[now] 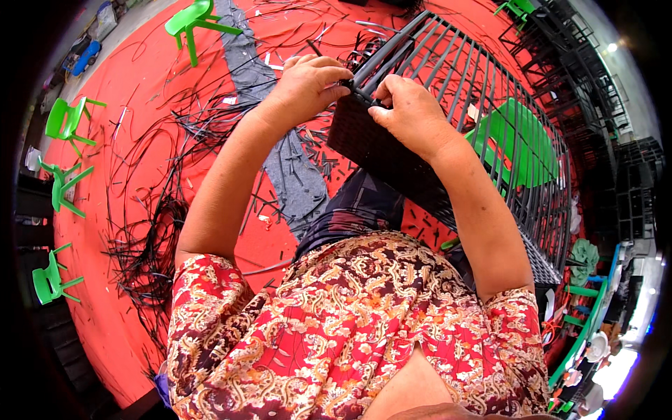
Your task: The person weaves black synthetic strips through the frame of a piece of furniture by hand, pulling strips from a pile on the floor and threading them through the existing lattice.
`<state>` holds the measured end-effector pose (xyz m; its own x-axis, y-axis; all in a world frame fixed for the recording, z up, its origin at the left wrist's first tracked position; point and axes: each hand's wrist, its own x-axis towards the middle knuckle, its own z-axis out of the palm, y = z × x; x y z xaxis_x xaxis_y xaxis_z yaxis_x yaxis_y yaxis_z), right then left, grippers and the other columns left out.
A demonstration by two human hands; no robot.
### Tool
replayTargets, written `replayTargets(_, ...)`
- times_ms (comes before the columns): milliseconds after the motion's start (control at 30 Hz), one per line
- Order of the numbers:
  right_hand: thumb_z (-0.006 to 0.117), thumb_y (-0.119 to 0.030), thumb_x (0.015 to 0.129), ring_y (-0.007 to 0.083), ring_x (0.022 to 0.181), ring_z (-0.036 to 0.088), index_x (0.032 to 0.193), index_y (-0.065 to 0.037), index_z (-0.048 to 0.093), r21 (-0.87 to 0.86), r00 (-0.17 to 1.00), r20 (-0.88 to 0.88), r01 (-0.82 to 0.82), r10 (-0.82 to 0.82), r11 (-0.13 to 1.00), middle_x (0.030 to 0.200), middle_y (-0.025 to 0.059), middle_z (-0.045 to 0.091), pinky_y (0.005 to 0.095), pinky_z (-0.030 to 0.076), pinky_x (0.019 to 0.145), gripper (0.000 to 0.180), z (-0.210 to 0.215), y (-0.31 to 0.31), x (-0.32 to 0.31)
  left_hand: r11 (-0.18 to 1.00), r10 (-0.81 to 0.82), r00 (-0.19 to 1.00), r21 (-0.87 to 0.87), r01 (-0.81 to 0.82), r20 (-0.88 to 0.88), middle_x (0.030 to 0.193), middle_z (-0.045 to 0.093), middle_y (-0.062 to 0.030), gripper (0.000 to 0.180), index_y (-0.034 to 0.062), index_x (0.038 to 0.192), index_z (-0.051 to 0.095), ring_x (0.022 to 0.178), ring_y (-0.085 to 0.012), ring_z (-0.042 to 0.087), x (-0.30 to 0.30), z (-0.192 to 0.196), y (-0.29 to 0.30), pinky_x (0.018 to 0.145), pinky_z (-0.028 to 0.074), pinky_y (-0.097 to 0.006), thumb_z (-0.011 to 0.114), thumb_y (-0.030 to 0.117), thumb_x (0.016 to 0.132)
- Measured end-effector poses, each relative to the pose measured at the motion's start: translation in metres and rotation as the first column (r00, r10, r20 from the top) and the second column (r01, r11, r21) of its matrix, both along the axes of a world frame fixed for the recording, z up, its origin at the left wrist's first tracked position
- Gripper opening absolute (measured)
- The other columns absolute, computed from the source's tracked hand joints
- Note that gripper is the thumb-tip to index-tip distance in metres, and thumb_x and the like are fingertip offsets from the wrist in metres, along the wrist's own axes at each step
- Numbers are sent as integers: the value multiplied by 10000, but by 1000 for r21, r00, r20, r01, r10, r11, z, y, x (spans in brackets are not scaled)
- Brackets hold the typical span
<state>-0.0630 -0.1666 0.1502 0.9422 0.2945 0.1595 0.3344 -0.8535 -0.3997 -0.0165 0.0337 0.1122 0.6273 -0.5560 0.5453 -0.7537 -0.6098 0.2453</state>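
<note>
A dark furniture frame leans beside my legs, with a tightly woven side and a row of long grey slats running off to the right. At its upper near corner, my left hand is closed, thumb and forefinger pinched at the edge. A short dark strip end pokes out beyond those fingers. Just to the right, my right hand is closed too, its thumb and bent forefinger pressed together against the same edge. What lies between the fingertips of either hand is too small to make out.
Loose black strips lie tangled on the red floor covering at left. Short cut pieces scatter over a grey cloth strip. Green chairs stand along the left; a green seat shows behind the slats. Dark frames pile at right.
</note>
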Motion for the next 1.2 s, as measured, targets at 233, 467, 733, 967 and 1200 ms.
replayTargets(233,644,-213,718,312,840,582,840,-27,584,-42,994,-93,59,-63,997,857,154,598,398,453,761,230,11,-2,-8,939,-211,935,-326,113,-284,886,576,-39,152,32,970,608,748,-128,583,10,-7,4,638,480,-244,576,81,830)
replayTargets(467,635,-215,710,311,835,583,835,-23,594,-94,995,-68,69,-75,993,848,153,601,394,457,759,234,14,0,-8,811,-376,607,-566,-150,-700,841,528,-10,152,41,991,569,580,-57,520,9,-4,-5,575,462,-220,565,89,846)
replayTargets(733,630,-203,692,294,728,565,736,-13,538,-97,996,7,85,-85,992,733,144,571,373,444,663,216,4,2,-3,388,-693,507,-858,-336,-512,846,491,-16,261,27,1097,491,694,-83,502,7,-29,-18,619,427,-204,545,52,843)
replayTargets(967,629,-215,692,306,731,555,738,-22,516,-163,993,100,76,-60,984,740,146,560,396,443,672,228,-5,2,-5,-11,-773,602,-943,-332,-203,850,493,-16,196,16,1031,510,681,-94,460,-7,-58,-36,623,412,-216,528,-1,836)
replayTargets(1200,646,-222,704,309,852,559,848,-24,545,-169,985,172,33,-3,985,832,134,580,415,462,745,265,-9,0,-14,-47,-778,599,-933,-358,-191,823,493,-19,174,11,1002,521,681,-89,453,-8,-61,-39,616,399,-203,541,-3,830)
